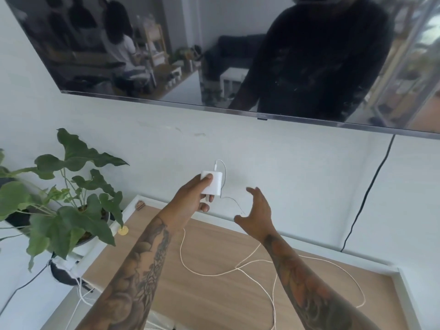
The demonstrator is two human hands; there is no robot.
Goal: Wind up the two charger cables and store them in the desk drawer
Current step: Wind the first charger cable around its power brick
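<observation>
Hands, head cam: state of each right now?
Left hand: closed on the white square charger brick, its thin white cable attached.
Right hand: open, fingers spread, holding nothing.

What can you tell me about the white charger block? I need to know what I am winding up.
The charger block is a small white box with rounded corners, seemingly glossy plastic. The left hand holds it up in front of the wall, thumb on its face, fingers beneath. Metal prongs stick out at its lower end. A thin white cable plugs into its top and loops down its right side.
</observation>
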